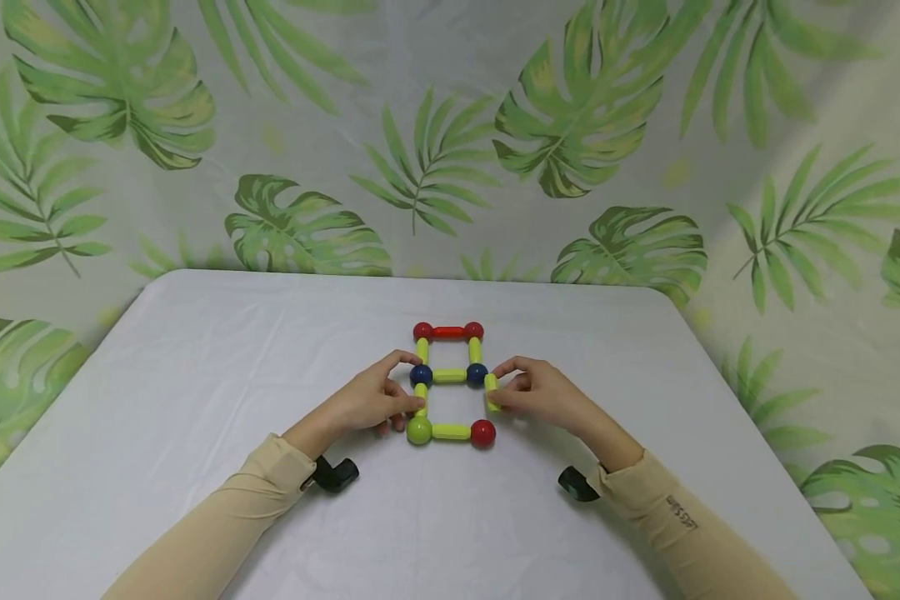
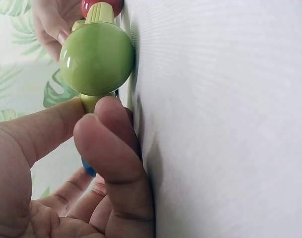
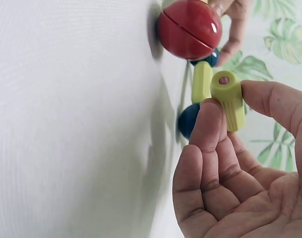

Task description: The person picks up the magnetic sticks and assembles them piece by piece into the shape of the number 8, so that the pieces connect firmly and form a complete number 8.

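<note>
A flat ladder-like frame of balls and short rods lies on the table. My right hand (image 1: 536,392) pinches a loose yellow-green rod (image 3: 229,101) between thumb and fingers; one end shows a round hole. That rod is just right of the gap between the right blue ball (image 1: 477,374) and the near red ball (image 1: 483,433). My left hand (image 1: 367,396) grips the yellow-green rod (image 1: 421,399) joining the left blue ball (image 1: 421,376) to the green ball (image 2: 97,58). Its index finger reaches the left blue ball. A yellow-green rod (image 1: 451,432) links the green and near red balls.
At the far end, a red rod (image 1: 448,332) joins two red balls (image 1: 423,332). Yellow-green rods connect them to the blue balls. The white-covered table (image 1: 270,325) ends at a leaf-print cloth (image 1: 420,167). Black wrist devices (image 1: 337,475) sit under both sleeves.
</note>
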The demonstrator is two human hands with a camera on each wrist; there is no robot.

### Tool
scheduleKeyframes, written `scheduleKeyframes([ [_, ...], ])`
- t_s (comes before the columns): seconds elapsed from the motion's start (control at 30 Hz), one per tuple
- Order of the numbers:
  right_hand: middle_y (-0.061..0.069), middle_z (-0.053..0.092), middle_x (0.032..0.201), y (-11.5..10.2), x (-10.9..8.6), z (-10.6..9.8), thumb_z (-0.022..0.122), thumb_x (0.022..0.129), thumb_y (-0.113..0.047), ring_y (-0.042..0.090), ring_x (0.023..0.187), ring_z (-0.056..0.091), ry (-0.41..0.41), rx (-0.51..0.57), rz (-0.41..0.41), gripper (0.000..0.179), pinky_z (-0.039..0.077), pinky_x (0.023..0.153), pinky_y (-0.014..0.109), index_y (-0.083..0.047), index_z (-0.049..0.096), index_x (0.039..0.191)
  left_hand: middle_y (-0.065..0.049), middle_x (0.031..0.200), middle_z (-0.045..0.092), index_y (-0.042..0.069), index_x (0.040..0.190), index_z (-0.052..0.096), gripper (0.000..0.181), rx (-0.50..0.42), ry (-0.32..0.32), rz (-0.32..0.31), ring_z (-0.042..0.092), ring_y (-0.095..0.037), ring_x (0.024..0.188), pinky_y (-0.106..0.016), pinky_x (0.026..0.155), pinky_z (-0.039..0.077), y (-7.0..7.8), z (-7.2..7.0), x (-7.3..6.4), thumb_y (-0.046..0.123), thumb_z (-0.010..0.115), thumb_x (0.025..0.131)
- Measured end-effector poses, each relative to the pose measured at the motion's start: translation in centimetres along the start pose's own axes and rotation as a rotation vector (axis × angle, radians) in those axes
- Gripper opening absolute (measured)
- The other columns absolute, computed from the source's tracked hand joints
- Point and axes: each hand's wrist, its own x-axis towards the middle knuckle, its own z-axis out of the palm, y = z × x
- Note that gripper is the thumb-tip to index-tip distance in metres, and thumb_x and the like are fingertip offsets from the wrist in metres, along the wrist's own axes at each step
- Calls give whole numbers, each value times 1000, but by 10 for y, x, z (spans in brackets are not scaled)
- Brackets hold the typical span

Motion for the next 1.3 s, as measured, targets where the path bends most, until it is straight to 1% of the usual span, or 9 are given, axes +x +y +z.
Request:
scheduleKeyframes([
  [0.43,1,72,82,-9,4,11,79,97,-28,16,72,58,-16,14,-2,43,44,63,26,-5,64,130,-8,83,72,26,156,43,64,-2,6,2,60,-16,57,-28,54,51,2,-2,-2,24,76,102],
  [0.7,1,69,80,-11,6,16,79,97,-29,14,70,57,-25,20,16,42,42,62,26,-4,63,127,-10,84,71,22,157,42,64,-7,-2,14,60,-16,58,-28,54,50,0,-3,-1,24,76,102],
  [0.87,1,70,81,-10,6,18,80,97,-29,14,71,57,-20,12,25,43,42,63,26,-3,63,128,-9,84,71,22,157,42,64,-8,1,19,60,-15,58,-28,54,50,1,-2,-2,24,76,102],
  [1.03,3,73,86,-9,6,20,81,96,-30,15,74,60,-7,9,47,46,46,66,27,-2,64,128,-8,84,71,23,156,43,64,0,7,2,60,-16,58,-28,54,50,1,-1,-3,25,76,102],
  [1.3,3,72,84,-8,6,24,81,96,-30,14,73,59,15,7,73,45,46,66,26,-3,63,127,-9,84,71,24,156,43,65,3,7,-7,59,-16,57,-28,54,49,0,0,-2,25,77,101],
])
